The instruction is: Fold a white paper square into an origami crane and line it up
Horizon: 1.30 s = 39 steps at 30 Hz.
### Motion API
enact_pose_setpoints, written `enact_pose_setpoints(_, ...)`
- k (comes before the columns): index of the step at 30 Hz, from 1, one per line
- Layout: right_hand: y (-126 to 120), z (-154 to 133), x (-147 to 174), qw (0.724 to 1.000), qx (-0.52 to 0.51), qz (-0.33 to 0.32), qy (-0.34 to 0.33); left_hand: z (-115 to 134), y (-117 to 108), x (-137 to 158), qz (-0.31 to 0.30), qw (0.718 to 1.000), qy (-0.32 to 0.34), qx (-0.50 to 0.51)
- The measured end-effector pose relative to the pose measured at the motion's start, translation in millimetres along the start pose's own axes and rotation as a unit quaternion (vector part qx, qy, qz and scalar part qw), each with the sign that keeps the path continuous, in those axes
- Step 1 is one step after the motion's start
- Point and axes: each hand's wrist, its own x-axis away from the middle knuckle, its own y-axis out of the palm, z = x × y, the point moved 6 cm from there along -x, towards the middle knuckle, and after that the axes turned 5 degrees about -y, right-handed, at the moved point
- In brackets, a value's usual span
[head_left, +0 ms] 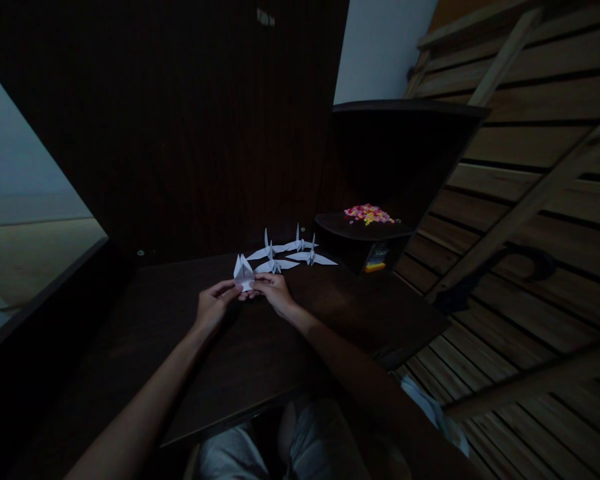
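Observation:
Between my two hands is a folded white origami paper (244, 271), held upright with two pointed tips at its top. My left hand (215, 301) pinches its lower left side, thumb in front. On its lower right, my right hand (276, 292) grips the paper with thumb and fingers closed. Just behind stand several finished white paper cranes with spread wings; the nearest paper crane (275, 265) is close to my right fingers, and another crane (311, 257) sits further right. My hands partly cover the bottom of the folded paper.
The dark wooden desk (180, 373) lies under my forearms, against a tall dark back panel (205, 133). A corner shelf (365, 231) at the right bears a heap of small pink and yellow pieces (369, 214). Wooden slats (510, 187) rise along the right.

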Motion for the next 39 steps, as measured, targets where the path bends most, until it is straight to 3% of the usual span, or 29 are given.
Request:
enact_pose_setpoints(10,2.7,-3.9,1.1,0.998,-0.057,0.004,0.000,-4.8,-4.7,-5.7,0.027,0.999,-0.007,0.044)
enact_pose_setpoints(21,4.0,-7.6,4.8,0.998,-0.065,-0.014,0.006,0.6,0.5,-2.0,-0.007,0.994,-0.033,0.108)
enact_pose_setpoints(26,3.9,-5.0,3.5,0.998,-0.060,-0.024,0.009,-0.6,-0.7,-4.8,-0.023,0.991,-0.012,0.131)
enact_pose_setpoints(34,2.0,-3.3,4.3,0.999,0.011,-0.030,-0.009,0.2,-8.4,-6.3,0.021,0.998,0.051,-0.014)
enact_pose_setpoints(39,2.1,-6.9,3.8,0.997,0.061,-0.031,-0.028,0.8,-8.2,-5.1,0.033,0.998,0.051,-0.016)
